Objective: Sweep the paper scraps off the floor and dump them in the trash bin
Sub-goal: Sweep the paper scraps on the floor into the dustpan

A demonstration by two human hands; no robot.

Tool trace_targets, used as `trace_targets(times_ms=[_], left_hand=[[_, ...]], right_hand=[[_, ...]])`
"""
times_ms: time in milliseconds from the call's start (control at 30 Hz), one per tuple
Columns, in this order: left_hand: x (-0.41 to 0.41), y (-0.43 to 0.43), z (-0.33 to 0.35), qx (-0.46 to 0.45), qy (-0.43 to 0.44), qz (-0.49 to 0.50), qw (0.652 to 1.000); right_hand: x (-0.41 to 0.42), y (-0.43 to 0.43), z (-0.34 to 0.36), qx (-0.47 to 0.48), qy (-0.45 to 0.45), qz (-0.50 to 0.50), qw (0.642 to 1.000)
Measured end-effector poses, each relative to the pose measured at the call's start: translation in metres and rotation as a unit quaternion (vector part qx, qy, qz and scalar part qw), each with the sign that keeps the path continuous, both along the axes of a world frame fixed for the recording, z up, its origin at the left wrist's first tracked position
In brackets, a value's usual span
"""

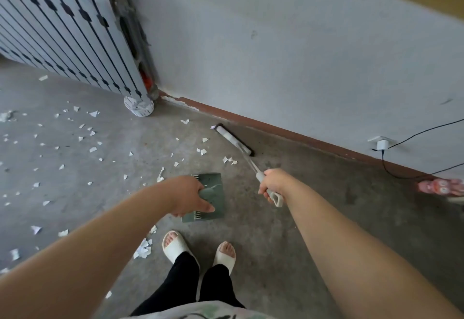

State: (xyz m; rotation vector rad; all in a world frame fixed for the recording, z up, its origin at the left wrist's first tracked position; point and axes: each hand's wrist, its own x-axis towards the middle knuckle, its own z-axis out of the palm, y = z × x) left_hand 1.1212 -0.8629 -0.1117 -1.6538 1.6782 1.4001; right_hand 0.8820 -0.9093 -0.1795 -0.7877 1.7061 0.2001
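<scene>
We look down on a grey concrete floor (288, 231), dull and mottled with darker stains. A pale grey wall (276, 55) runs from the far left to the near right, edged below by a reddish-brown baseboard (288, 131) with chipped paint at its far end. At far left stands a white panel with black ornamental bars (57, 25). On the right a white plug (382, 144) sits in a wall socket, its black cable (426, 131) trailing right. The light is soft and even.

green dustpan (213, 194), white paper scraps (93, 149), grey floor (288, 231)
</scene>
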Motion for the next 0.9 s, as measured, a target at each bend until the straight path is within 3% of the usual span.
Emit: trace_targets(times_ms=[233,500,633,900], left_hand=[[0.007,0.0,0.008,0.005,-0.003,-0.003,1.0],[0.027,0.006,0.002,0.002,0.009,0.017,1.0],[0.038,0.01,0.0,0.007,0.013,0.021,1.0],[0.062,0.016,0.002,0.02,0.041,0.027,0.999]], right_hand=[[0.011,-0.008,0.024,-0.016,-0.044,-0.016,0.999],[0.03,-0.015,0.013,0.05,0.043,0.013,0.998],[0.036,-0.013,0.013,0.109,-0.011,-0.072,0.991],[0.09,-0.013,0.006,0.048,-0.136,-0.26,0.955]])
